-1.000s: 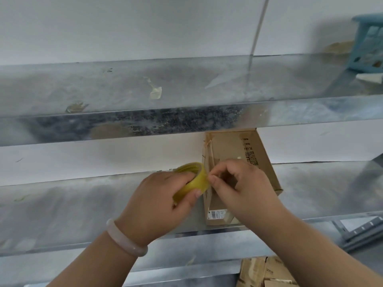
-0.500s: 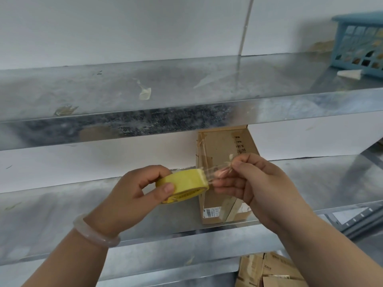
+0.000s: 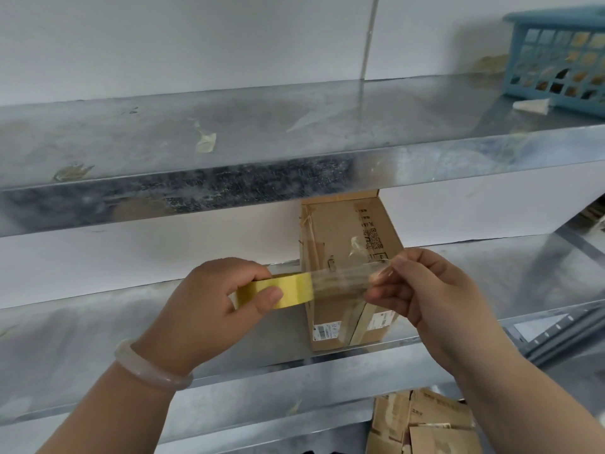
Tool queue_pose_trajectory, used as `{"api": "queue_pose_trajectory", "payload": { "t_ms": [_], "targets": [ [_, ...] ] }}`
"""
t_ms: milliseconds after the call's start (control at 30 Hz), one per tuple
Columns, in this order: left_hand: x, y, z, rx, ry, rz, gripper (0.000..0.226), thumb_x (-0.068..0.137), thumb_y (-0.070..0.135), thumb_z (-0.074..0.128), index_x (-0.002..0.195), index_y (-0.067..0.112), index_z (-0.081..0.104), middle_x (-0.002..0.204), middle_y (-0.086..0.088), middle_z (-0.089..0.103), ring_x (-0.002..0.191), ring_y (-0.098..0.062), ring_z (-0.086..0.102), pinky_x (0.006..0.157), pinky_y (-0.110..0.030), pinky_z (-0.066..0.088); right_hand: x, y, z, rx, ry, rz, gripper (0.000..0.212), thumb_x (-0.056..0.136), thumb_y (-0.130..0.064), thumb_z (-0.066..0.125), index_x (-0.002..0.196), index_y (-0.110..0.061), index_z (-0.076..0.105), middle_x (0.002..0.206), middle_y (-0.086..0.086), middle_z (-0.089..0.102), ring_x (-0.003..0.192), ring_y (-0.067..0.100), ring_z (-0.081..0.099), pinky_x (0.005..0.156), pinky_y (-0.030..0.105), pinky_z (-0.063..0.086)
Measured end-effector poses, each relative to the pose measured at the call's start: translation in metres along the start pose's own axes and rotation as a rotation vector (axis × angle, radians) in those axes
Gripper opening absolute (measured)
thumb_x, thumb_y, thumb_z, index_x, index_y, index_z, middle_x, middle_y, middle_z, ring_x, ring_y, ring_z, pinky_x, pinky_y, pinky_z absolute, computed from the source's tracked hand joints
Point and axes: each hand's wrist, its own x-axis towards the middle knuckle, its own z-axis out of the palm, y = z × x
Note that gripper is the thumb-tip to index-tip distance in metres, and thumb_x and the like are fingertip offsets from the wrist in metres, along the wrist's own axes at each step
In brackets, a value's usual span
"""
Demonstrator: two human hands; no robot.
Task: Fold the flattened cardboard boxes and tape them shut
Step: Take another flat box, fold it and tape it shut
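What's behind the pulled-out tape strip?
The upright cardboard box on the steel shelf, showing hazily through the clear strip. The right hand, pinching the strip's end, hides the box's right edge. The left hand grips the tape roll.

Brown cardboard box (image 3: 343, 237) upright behind yellow tape roll (image 3: 296, 286), clear strip (image 3: 340, 280) outstretched

One head-worn camera (wide-angle, so straight edges bow) looks forward and slightly down at the grey galvanised metal shelves (image 3: 294, 132), close up, white wall (image 3: 196, 44) far behind.
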Motion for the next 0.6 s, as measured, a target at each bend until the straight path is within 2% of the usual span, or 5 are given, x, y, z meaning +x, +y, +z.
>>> {"api": "queue_pose_trajectory", "payload": {
  "t_ms": [133,267,333,500,600],
  "targets": [
    [0.002,0.007,0.002,0.071,0.03,-0.055,0.033,0.081,0.062,0.049,0.073,0.034,0.063,0.064,0.01,0.06,0.062,-0.012,0.056,0.054,-0.04,0.048,0.0,0.005,-0.004,-0.047,0.02,-0.031,0.037,0.095,-0.007,0.053,0.066,-0.022,0.071,0.08,0.017,0.073,0.072,0.032,0.072,0.069,0.034,0.06],
    [0.008,0.008,-0.001,0.283,0.066,-0.075,0.05,0.074,0.076,0.045,0.063,0.03,0.061,0.054,0.01,0.054,0.052,-0.009,0.051,0.049,-0.033,0.042,0.0,0.003,-0.012,-0.03,0.037,-0.064,0.028,0.09,-0.01,0.06,0.066,-0.02,0.071,0.078,0.017,0.072,0.067,0.028,0.071,0.069,0.033,0.059],
    [0.009,0.007,-0.002,0.303,0.047,-0.087,0.058,0.073,0.081,0.042,0.06,0.028,0.059,0.051,0.008,0.052,0.051,-0.009,0.05,0.048,-0.028,0.038,0.0,0.003,-0.016,-0.022,0.031,-0.078,0.03,0.092,-0.008,0.058,0.067,-0.018,0.07,0.076,0.016,0.072,0.065,0.026,0.069,0.07,0.035,0.06],
    [0.006,0.003,-0.003,0.214,0.008,-0.015,0.042,0.084,0.067,0.042,0.064,0.033,0.057,0.052,0.009,0.051,0.051,-0.01,0.05,0.051,-0.031,0.041,0.001,0.004,-0.033,0.036,0.107,-0.063,0.038,0.097,-0.007,0.053,0.066,-0.02,0.071,0.072,0.013,0.07,0.058,0.019,0.065,0.074,0.042,0.06],
    [0.004,0.005,-0.001,0.251,-0.005,-0.044,0.046,0.081,0.07,0.043,0.062,0.031,0.059,0.051,0.009,0.052,0.052,-0.009,0.049,0.052,-0.028,0.037,0.001,0.007,-0.041,0.012,0.132,-0.054,0.034,0.097,-0.008,0.054,0.069,-0.019,0.07,0.071,0.013,0.07,0.056,0.019,0.064,0.072,0.042,0.06]
  ]
}}
